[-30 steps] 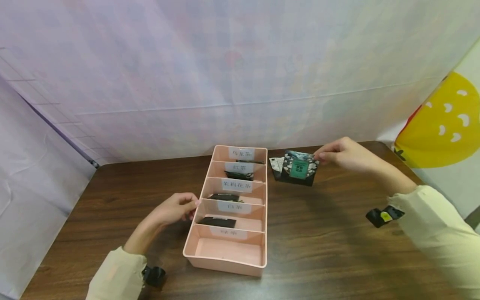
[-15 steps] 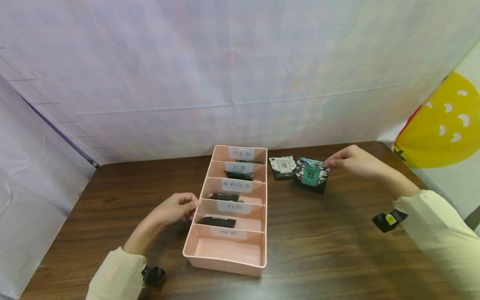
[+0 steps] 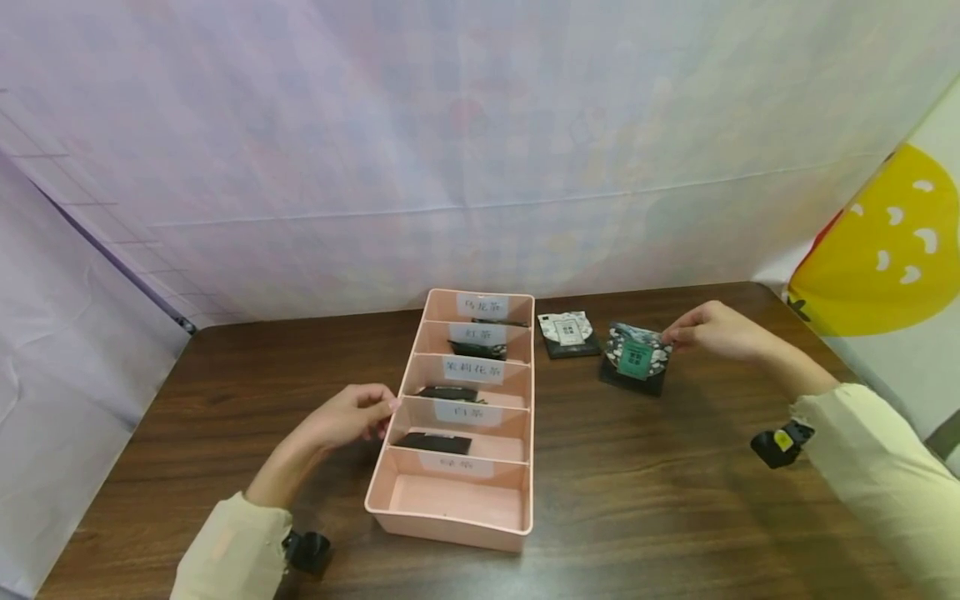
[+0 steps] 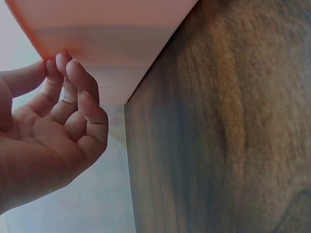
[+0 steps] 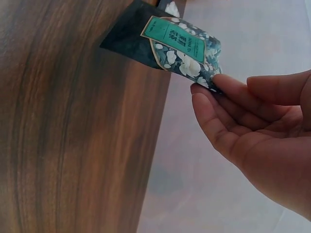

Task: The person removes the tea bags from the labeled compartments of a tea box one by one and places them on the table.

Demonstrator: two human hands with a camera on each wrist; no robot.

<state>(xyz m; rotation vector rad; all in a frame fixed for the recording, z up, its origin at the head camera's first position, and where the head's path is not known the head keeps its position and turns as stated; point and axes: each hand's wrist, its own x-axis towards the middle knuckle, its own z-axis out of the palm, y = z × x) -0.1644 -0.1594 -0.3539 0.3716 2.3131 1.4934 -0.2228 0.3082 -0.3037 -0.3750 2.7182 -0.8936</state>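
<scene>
A dark tea sachet with a green label (image 3: pixel 636 360) is pinched at its upper right corner by my right hand (image 3: pixel 712 332). In the right wrist view my fingertips (image 5: pixel 206 94) hold the corner of its flowered end. A second tea sachet, with a white label (image 3: pixel 567 332), lies flat on the table just left of it. My left hand (image 3: pixel 348 418) grips the left rim of a long pink divided box (image 3: pixel 453 527), thumb and fingertips meeting at the edge in the left wrist view.
Dark sachets stand in the box, among them ones in the third compartment (image 3: pixel 450 393) and the fourth (image 3: pixel 433 442). Paper labels mark the compartments. A pale curtain (image 3: pixel 480 150) hangs behind the wooden table (image 3: pixel 637 508).
My right hand has moved the green-labelled tea sachet right and toward me, uncovering the white-labelled tea sachet. My left hand stays at the box rim.
</scene>
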